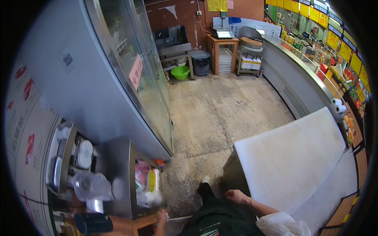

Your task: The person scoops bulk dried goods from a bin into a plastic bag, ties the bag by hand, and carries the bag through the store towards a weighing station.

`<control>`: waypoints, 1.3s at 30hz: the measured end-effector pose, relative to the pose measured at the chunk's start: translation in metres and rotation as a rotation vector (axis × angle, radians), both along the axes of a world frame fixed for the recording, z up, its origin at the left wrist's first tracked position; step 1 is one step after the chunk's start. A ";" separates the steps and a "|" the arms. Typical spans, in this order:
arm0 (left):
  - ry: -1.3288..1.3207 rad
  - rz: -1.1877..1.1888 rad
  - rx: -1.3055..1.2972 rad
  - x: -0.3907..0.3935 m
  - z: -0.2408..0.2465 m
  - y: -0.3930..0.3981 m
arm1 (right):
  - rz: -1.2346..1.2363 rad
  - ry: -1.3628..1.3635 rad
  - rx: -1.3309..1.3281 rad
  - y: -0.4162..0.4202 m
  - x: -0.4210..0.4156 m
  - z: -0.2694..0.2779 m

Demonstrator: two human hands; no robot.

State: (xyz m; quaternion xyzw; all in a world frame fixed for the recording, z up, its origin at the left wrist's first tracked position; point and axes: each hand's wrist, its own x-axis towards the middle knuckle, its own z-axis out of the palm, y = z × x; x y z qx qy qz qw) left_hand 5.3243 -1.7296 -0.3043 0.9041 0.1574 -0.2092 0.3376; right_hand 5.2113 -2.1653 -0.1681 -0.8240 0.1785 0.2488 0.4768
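Note:
My right hand (236,196) hangs beside the near corner of a white-topped counter (289,150), its fingers curled with nothing visible in them. At the bottom, my left hand (161,216) is low by a wooden stool or table edge (147,221); a small whitish thing shows at its fingers, too small to name. Left of it stands a steel bench (115,165) with a slicer-like machine (84,153) and a clear plastic bag or cover (91,185). Plastic bags (143,174) and packages fill the space beside the bench. A dark green apron covers my front.
A glass-door refrigerator (141,73) rises at the left. Farther off are a sink (171,38), a green basin (180,72), a bin (201,62), a scale (223,33) on a wooden table, and stacked chairs (251,44). A long display counter (298,76) runs along the right.

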 end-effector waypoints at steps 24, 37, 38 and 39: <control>-0.047 -0.299 0.052 0.438 0.084 -0.310 | 0.050 0.323 -0.521 -0.205 0.258 -0.040; 0.121 -0.421 0.027 0.737 0.018 -0.497 | -1.317 0.455 0.450 -0.308 0.357 -0.103; 0.104 -0.495 0.030 0.752 0.027 -0.523 | -1.325 0.390 0.450 -0.325 0.367 -0.116; 0.088 -0.569 0.037 0.769 0.033 -0.549 | -1.333 0.329 0.450 -0.337 0.377 -0.119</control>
